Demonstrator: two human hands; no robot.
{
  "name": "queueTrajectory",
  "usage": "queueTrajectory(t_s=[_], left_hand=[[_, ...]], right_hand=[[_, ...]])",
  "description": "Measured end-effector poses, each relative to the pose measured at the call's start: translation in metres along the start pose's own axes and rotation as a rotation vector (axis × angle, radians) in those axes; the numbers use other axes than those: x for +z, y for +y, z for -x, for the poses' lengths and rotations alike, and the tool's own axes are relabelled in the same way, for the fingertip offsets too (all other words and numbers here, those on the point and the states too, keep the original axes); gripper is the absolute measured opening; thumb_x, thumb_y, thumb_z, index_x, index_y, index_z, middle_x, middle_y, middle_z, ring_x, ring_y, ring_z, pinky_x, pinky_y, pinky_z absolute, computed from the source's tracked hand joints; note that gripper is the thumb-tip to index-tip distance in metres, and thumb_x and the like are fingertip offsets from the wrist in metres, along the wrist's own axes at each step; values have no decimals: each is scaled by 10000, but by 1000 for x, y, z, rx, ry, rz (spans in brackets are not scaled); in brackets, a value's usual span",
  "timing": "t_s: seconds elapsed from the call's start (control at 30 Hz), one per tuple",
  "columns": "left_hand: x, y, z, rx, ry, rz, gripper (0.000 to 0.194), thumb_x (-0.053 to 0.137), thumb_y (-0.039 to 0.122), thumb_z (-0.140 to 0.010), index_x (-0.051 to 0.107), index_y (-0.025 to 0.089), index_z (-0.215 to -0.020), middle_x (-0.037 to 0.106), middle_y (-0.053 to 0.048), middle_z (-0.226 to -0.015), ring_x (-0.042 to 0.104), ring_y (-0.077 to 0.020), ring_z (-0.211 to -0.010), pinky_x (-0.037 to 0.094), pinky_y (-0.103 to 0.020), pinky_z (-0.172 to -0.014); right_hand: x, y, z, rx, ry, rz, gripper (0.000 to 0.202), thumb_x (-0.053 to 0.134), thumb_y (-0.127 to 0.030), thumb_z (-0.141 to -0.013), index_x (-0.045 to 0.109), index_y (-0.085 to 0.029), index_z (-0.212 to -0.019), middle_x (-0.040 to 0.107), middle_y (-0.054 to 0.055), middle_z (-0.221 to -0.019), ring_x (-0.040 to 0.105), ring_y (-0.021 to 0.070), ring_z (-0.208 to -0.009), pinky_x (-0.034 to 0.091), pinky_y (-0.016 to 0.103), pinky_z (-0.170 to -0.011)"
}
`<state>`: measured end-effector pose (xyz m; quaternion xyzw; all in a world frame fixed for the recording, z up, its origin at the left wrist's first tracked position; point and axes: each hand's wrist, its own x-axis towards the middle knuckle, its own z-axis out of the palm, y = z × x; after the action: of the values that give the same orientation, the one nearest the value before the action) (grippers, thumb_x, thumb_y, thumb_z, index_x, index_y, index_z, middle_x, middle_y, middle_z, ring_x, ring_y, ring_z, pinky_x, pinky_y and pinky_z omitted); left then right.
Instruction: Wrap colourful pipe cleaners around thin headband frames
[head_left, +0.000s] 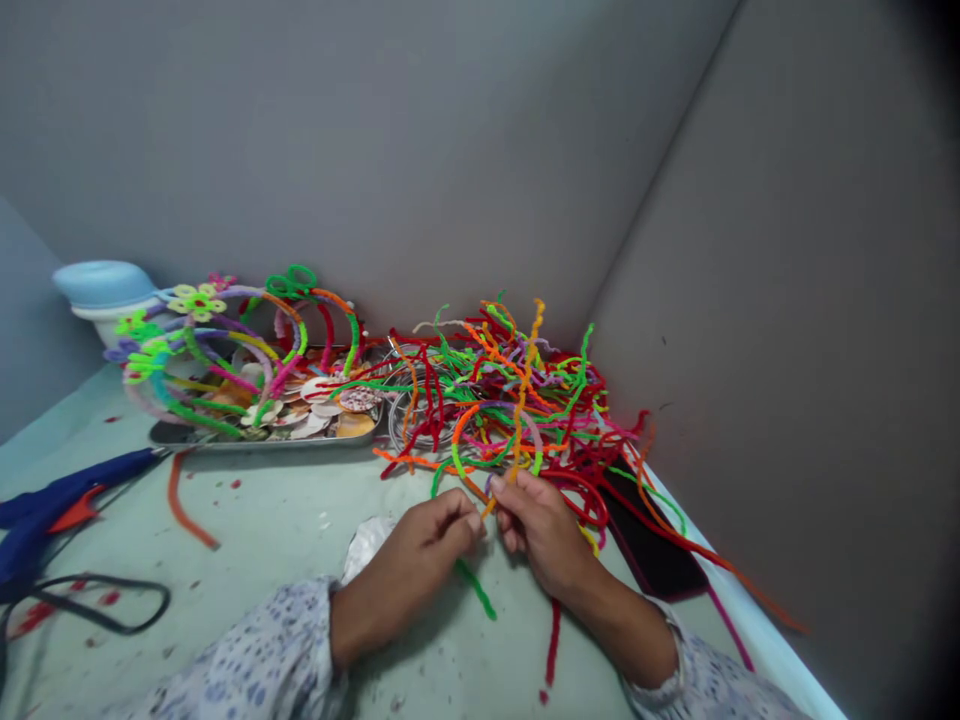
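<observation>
My left hand point(439, 535) pinches the lower end of a yellow-orange pipe cleaner point(526, 370). Close beside it, my right hand point(540, 520) has its fingers closed round the same pipe cleaner, whose long kinked end rises above the fingers. A hoop wrapped in orange, green and lilac point(459, 445) stands just behind the fingers, its lower ends reaching them. A bit of purple shows at the right fingertips; whether the right hand also grips the hoop is partly hidden. Under the left hand lies a green pipe cleaner point(476, 588), and a crumpled silvery piece point(367, 548) is beside it.
A tangled heap of coloured pipe cleaners point(487, 350) lies behind my hands. Left of it, a metal tray point(262, 443) holds round paper pieces and flowered headbands point(196, 302). A blue glue gun point(67, 490), a blue-lidded container point(105, 290) and a dark phone point(660, 550) flank the work.
</observation>
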<state>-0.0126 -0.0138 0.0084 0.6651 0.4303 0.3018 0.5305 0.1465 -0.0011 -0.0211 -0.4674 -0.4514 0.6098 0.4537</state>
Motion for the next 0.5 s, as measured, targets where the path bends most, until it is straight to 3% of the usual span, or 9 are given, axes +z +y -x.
queueTrajectory(t_s=[0.13, 0.23, 0.37, 0.5], left_hand=[[-1, 6, -5, -208, -139, 582, 320, 357, 314, -855, 569, 125, -708, 485, 8, -603, 307, -68, -432, 288, -226, -468], [0, 8, -3, -350, -194, 823, 245, 402, 269, -826, 585, 118, -765, 490, 6, -620, 273, -56, -424, 273, -214, -450], [1, 4, 0, -431, -222, 933, 185, 452, 242, -798, 561, 121, -711, 438, 30, -556, 239, -52, -427, 226, -200, -441], [3, 0, 1, -387, -182, 833, 205, 420, 238, -793, 503, 145, -630, 353, 56, -491, 204, -66, -435, 199, -212, -447]], right_hand=[[-3, 3, -2, -20, -51, -77, 314, 561, -420, -826, 477, -164, -664, 516, -50, -515, 416, 37, -381, 281, 158, -379], [-2, 3, -1, -13, -75, -122, 305, 565, -407, -828, 484, -161, -668, 521, -46, -527, 428, 38, -397, 289, 156, -388], [-1, 2, 1, -10, -69, -145, 292, 582, -400, -818, 490, -162, -676, 498, -61, -512, 412, 33, -388, 298, 154, -388], [1, 3, 1, 17, -65, -139, 304, 590, -415, -806, 487, -165, -667, 503, -60, -510, 416, 33, -380, 291, 153, -379]])
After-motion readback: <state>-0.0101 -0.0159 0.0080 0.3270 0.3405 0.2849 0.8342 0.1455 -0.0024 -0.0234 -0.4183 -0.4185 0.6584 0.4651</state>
